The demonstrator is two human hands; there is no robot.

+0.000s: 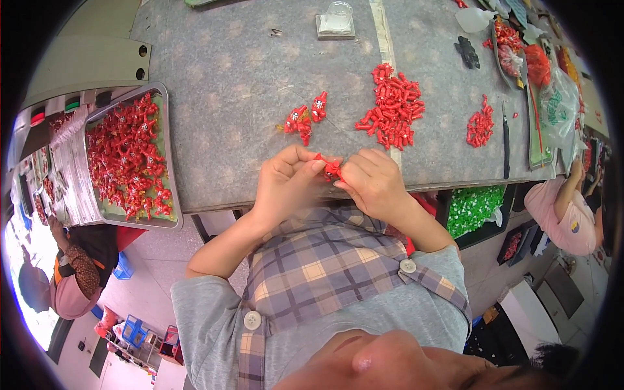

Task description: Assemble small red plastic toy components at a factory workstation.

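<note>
At the table's near edge, my left hand point(284, 183) and my right hand point(375, 183) come together, both closed on a small red plastic figurine point(332, 169). My left thumb and forefinger pinch its left side, and the right fingers grip the other end. Much of it is covered by my fingers. Just beyond my hands lie a few red figurines with white and black markings point(318, 106) on the grey table point(227, 84). Farther right is a heap of small red plastic parts point(394, 109), with a smaller pile of red pieces point(480, 123) beyond it.
A metal tray point(170, 153) full of red figurines stands at the left. A thin knife-like tool point(506, 143) lies at the right, near a clear plastic bag point(560, 107). Below the table edge sits a container of green pieces point(476, 211). Other people work at both sides.
</note>
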